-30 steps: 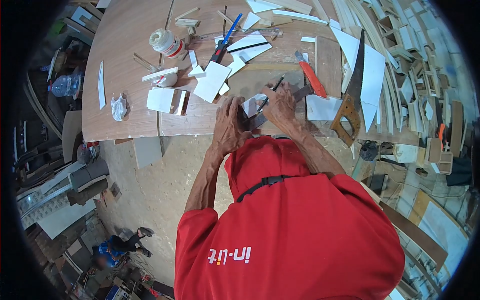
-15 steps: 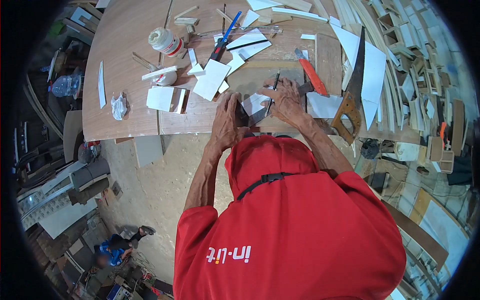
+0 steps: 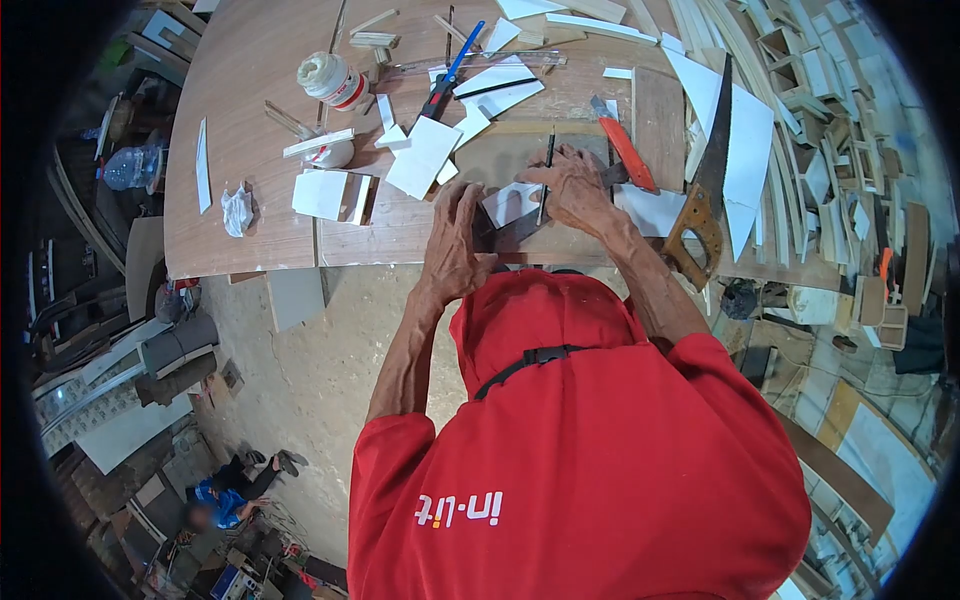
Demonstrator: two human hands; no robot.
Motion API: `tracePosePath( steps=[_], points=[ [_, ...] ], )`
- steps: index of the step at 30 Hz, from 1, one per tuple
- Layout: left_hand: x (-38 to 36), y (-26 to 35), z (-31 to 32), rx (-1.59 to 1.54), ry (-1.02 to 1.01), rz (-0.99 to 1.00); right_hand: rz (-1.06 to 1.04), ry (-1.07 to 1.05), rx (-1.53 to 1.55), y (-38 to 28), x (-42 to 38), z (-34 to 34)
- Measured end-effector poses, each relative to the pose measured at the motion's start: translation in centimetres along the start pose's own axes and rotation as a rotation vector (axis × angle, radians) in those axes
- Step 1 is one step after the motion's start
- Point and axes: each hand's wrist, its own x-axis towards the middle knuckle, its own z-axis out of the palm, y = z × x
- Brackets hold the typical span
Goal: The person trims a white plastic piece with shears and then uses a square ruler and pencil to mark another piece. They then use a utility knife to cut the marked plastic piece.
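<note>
My right hand (image 3: 575,190) rests on the bench with a slim dark pencil (image 3: 546,180) between its fingers, tip pointing down. The pencil stands at the right edge of a small white panel piece (image 3: 508,204). My left hand (image 3: 458,240) is curled at the left side of this piece, against a dark edge; its grip is partly hidden. A grey strip (image 3: 522,232) lies along the near side of the white piece. Right of my right hand are another white piece (image 3: 650,210) and a red-handled tool (image 3: 626,153).
A handsaw (image 3: 705,190) lies at the right. White offcuts (image 3: 425,158), a blue-and-black tool (image 3: 452,75), a clear ruler (image 3: 520,60), an open jar (image 3: 332,82) and a white-topped block (image 3: 322,195) cover the bench (image 3: 250,130). Wood strips crowd the right. Another person (image 3: 225,500) sits at lower left.
The pencil has become more upright, and my right hand has shifted slightly. More of the white piece shows. My left hand stays nearly in place. The other person's legs and arm have moved.
</note>
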Motion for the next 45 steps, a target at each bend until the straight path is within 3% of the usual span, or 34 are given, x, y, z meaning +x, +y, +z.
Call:
tracePosePath(
  steps=[5, 7, 20, 31, 45],
  points=[
    [0.6, -0.3, -0.1, 0.011, -0.017, -0.006, -0.025, -0.066, 0.050, 1.0, -0.1, 0.3],
    [0.9, -0.8, -0.2, 0.008, -0.046, -0.007, -0.072, 0.024, 0.011, 1.1, -0.2, 0.3],
    [0.6, -1.5, -0.2, 0.072, -0.134, -0.063, -0.119, 0.029, 0.160, 1.7, -0.9, -0.3],
    [0.5, -0.9, 0.8, 0.120, -0.062, -0.100, -0.252, -0.078, 0.239, 2.4, -1.7, -2.8],
    [0.4, -1.0, 1.5, 0.038, -0.013, -0.065, -0.266, -0.041, 0.279, 2.9, -1.6, -2.2]
  ],
)
